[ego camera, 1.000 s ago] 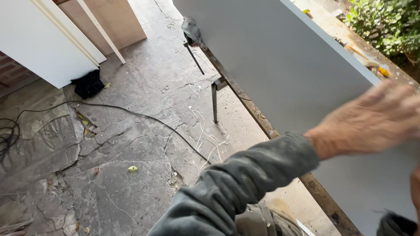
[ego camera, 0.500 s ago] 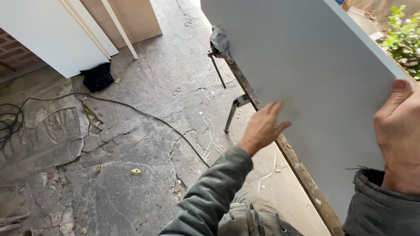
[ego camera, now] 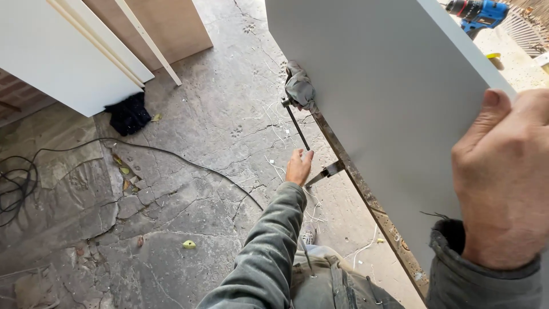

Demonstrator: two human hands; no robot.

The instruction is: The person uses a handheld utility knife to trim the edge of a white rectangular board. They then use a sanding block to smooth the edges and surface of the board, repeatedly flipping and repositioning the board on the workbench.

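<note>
Right hand (ego camera: 503, 183) grips white panel (ego camera: 377, 97) top edge; left hand (ego camera: 299, 167) fingers loosely extended near clamp (ego camera: 326, 171); panel looks stiff, bulky, smooth-faced, best held by edges

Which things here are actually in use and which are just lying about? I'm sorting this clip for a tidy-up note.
In use:
- large flat grey board, gripped at its edge by the right hand
- metal bar clamp at the bench edge, reached by the left hand

Lying about:
- blue cordless drill
- black cable on the stone floor
- black cloth
- white panels leaning
</note>
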